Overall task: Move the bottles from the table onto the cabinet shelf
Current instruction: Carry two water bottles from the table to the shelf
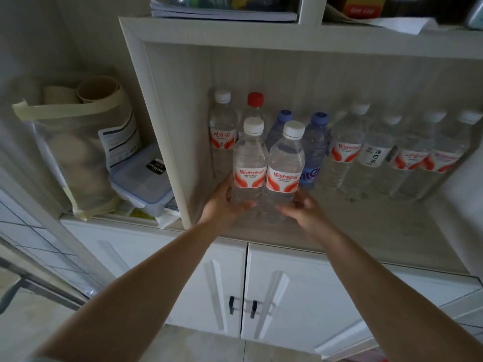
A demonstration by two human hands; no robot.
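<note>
Two clear Wahaha water bottles with white caps stand side by side at the front of the cabinet shelf (366, 231). My left hand (222, 202) grips the lower part of the left bottle (249, 163). My right hand (303, 207) curls round the base of the right bottle (285, 168). Behind them stand a white-capped bottle (222, 131), a red-capped bottle (254, 105) and two blue bottles (313, 147). A row of several clear bottles (397, 152) lines the back wall to the right.
The shelf's left wall (162, 142) is close to my left hand. Left of it sit a clear bag of rolls (70, 131) and a lidded plastic box (143, 184). Papers (222, 11) lie on the shelf above. White cabinet doors (261, 296) are below.
</note>
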